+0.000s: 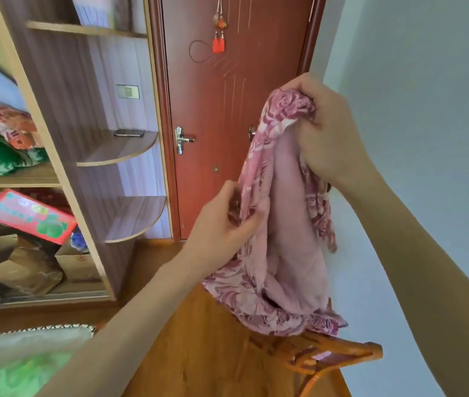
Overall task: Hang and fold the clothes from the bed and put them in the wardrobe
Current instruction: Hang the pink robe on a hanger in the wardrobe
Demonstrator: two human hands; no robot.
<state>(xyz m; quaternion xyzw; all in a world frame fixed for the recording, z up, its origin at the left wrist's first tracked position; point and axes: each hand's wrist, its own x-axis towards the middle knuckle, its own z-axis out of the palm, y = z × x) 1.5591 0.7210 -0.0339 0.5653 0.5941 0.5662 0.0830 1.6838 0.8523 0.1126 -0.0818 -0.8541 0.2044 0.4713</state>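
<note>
A pink garment (pixel 287 224) with a dark rose print hangs in the air in front of a red-brown door. My right hand (pixel 327 133) grips its bunched top edge, held high. My left hand (pixel 224 224) pinches the garment's left edge lower down. An orange plastic hanger (pixel 339 359) shows just below the cloth's hem; what holds it is hidden. The open wardrobe (pixel 64 173) stands at the left, with folded blankets on a shelf.
The closed door (pixel 227 110) with a metal handle is straight ahead. Rounded corner shelves (pixel 130 153) stick out from the wardrobe's side, one holding a phone. A red box (pixel 30 216) and bags fill the lower compartment. The bed's green cover (pixel 21 365) lies at bottom left.
</note>
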